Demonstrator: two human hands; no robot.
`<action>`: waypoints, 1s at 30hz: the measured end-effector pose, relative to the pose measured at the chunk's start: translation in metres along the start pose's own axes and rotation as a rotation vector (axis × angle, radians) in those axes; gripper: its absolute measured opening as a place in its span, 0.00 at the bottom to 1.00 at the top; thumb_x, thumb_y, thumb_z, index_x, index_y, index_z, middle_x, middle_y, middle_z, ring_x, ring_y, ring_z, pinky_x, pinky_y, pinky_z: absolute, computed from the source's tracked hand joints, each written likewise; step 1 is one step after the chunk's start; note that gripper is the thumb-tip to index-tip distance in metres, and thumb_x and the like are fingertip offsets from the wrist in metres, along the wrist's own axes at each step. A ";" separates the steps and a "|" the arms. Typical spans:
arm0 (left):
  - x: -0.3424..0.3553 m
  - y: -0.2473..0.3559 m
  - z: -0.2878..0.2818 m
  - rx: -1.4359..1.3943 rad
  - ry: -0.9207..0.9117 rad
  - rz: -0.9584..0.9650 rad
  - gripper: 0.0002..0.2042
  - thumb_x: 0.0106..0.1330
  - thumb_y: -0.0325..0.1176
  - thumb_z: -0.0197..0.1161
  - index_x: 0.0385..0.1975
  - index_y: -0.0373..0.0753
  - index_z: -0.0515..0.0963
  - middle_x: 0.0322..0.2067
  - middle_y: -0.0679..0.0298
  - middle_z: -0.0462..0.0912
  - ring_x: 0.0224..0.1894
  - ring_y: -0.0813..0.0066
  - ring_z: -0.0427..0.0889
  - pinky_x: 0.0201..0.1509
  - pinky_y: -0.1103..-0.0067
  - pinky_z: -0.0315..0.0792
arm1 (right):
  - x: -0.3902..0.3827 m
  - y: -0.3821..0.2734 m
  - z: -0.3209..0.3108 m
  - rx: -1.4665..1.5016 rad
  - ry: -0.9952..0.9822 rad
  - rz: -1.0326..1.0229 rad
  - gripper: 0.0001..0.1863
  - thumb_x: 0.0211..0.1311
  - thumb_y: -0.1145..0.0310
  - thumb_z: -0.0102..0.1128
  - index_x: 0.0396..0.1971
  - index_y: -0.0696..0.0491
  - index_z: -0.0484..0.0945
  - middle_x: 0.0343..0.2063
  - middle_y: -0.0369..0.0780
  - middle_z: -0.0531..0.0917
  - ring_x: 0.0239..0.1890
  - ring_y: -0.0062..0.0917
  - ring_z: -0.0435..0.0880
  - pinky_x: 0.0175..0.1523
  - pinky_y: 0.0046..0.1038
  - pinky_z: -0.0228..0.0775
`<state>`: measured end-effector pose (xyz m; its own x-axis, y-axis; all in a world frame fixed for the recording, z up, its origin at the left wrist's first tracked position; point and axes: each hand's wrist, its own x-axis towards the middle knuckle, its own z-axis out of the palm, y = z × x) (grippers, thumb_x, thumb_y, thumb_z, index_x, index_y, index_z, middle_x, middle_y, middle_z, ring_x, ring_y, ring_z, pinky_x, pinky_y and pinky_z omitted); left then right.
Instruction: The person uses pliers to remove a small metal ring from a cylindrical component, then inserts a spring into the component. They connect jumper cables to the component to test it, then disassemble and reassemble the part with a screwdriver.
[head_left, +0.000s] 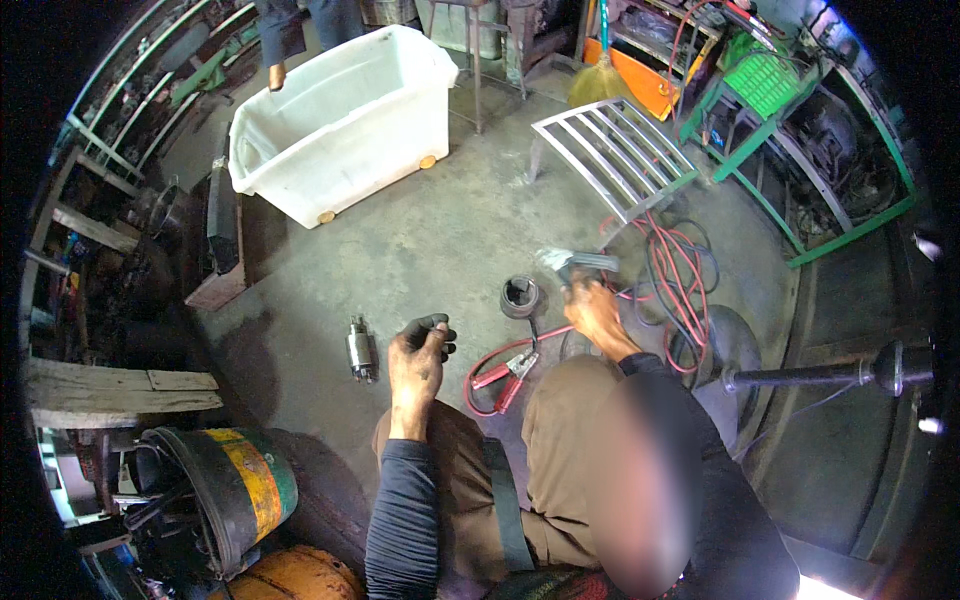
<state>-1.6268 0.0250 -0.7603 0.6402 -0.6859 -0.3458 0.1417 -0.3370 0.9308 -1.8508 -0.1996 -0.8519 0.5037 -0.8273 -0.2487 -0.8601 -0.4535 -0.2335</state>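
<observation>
My left hand (418,362), its fingers blackened, is raised over the floor with the fingers curled together; whatever they may hold is hidden. To its left a silver metal cylinder (360,350) with studs at its ends stands or lies on the concrete; I cannot tell which. My right hand (597,314) is closed round a grey tool (592,261), smeared by motion, so its kind is unclear. Between my hands sits a dark, hollow round part (520,296). Nearer my knees lie red-handled cable clamps (506,380), joined to a red cable.
A coil of red and black cable (678,290) lies at the right, beside a metal slatted stand (615,160). A white wheeled tub (340,130) stands far left, with a person's dark trousers (330,22) behind it. A black bucket (225,495) is near left.
</observation>
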 end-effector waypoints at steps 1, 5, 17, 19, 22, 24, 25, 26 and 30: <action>0.001 0.000 0.000 0.019 0.009 0.011 0.13 0.72 0.34 0.63 0.47 0.31 0.84 0.33 0.59 0.89 0.33 0.76 0.85 0.37 0.79 0.77 | -0.001 -0.001 0.000 0.001 0.081 -0.083 0.31 0.73 0.54 0.49 0.67 0.59 0.68 0.48 0.58 0.83 0.43 0.54 0.86 0.47 0.52 0.81; 0.005 -0.002 0.000 -0.012 0.002 -0.002 0.14 0.73 0.35 0.62 0.49 0.32 0.83 0.35 0.59 0.89 0.34 0.74 0.86 0.38 0.78 0.78 | -0.009 -0.002 0.004 -0.006 0.118 -0.129 0.28 0.71 0.60 0.53 0.66 0.60 0.68 0.43 0.58 0.85 0.43 0.58 0.85 0.48 0.54 0.78; 0.004 -0.003 0.002 0.006 -0.005 0.010 0.14 0.72 0.35 0.62 0.49 0.30 0.83 0.34 0.57 0.90 0.33 0.76 0.85 0.38 0.79 0.77 | -0.028 -0.008 0.045 0.077 0.106 -0.298 0.31 0.70 0.58 0.55 0.67 0.61 0.67 0.41 0.59 0.84 0.38 0.56 0.86 0.43 0.53 0.80; 0.003 -0.002 0.001 0.006 -0.013 0.025 0.14 0.72 0.35 0.62 0.49 0.30 0.83 0.34 0.57 0.90 0.33 0.76 0.85 0.38 0.79 0.77 | -0.031 -0.011 0.043 0.017 -0.006 -0.333 0.30 0.70 0.57 0.54 0.66 0.60 0.68 0.42 0.58 0.84 0.37 0.55 0.87 0.43 0.53 0.80; 0.003 -0.002 -0.001 -0.003 0.003 0.020 0.14 0.72 0.35 0.62 0.49 0.30 0.83 0.34 0.58 0.90 0.33 0.75 0.85 0.38 0.79 0.77 | -0.037 -0.016 0.039 0.070 0.096 -0.203 0.27 0.70 0.58 0.54 0.62 0.59 0.71 0.41 0.57 0.84 0.37 0.55 0.87 0.42 0.55 0.80; 0.002 -0.003 -0.002 0.006 0.010 0.021 0.14 0.72 0.35 0.62 0.49 0.31 0.83 0.34 0.58 0.90 0.32 0.76 0.85 0.37 0.79 0.76 | -0.039 -0.018 0.036 0.134 0.163 -0.208 0.26 0.69 0.59 0.55 0.61 0.59 0.72 0.41 0.57 0.84 0.37 0.56 0.86 0.43 0.55 0.79; 0.002 -0.003 -0.001 0.029 0.018 0.013 0.14 0.72 0.35 0.62 0.49 0.31 0.83 0.34 0.58 0.90 0.32 0.76 0.85 0.37 0.79 0.76 | -0.040 -0.018 0.035 0.128 0.137 -0.211 0.26 0.69 0.59 0.55 0.62 0.59 0.72 0.41 0.57 0.84 0.38 0.56 0.86 0.44 0.55 0.79; 0.002 -0.003 -0.001 0.007 0.002 0.022 0.14 0.72 0.35 0.62 0.49 0.31 0.83 0.34 0.58 0.90 0.32 0.76 0.85 0.37 0.79 0.76 | -0.041 -0.017 0.034 0.119 0.111 -0.217 0.27 0.69 0.59 0.55 0.62 0.58 0.72 0.41 0.57 0.84 0.38 0.56 0.86 0.45 0.55 0.79; 0.000 -0.002 -0.003 -0.028 0.005 0.016 0.13 0.72 0.34 0.61 0.48 0.31 0.84 0.34 0.59 0.89 0.32 0.77 0.85 0.36 0.80 0.76 | -0.048 -0.004 0.041 0.174 0.147 -0.059 0.25 0.69 0.62 0.57 0.63 0.54 0.72 0.48 0.55 0.84 0.45 0.57 0.84 0.50 0.54 0.77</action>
<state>-1.6251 0.0276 -0.7620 0.6465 -0.6875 -0.3307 0.1531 -0.3077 0.9391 -1.8676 -0.1447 -0.8775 0.5249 -0.8461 -0.0929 -0.7960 -0.4493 -0.4057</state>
